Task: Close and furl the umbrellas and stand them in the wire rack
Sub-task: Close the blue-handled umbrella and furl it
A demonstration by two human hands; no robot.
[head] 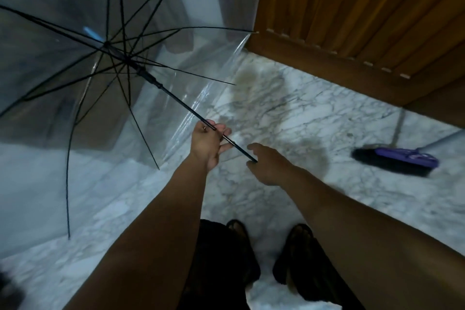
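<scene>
A clear plastic umbrella (75, 63) with black ribs is spread wide open at the upper left, its canopy facing away from me. Its thin black shaft (181, 104) runs down to the right toward my hands. My left hand (207, 143) grips the shaft about midway, fingers curled round it. My right hand (266, 165) holds the lower end of the shaft, and whatever handle there is stays hidden under it. No wire rack is in view.
The floor is white marble (289, 113) with grey veins. A slatted wooden door or panel (364, 15) fills the upper right. A purple broom head (395, 161) lies on the floor at right. My feet in dark sandals (271, 246) are below.
</scene>
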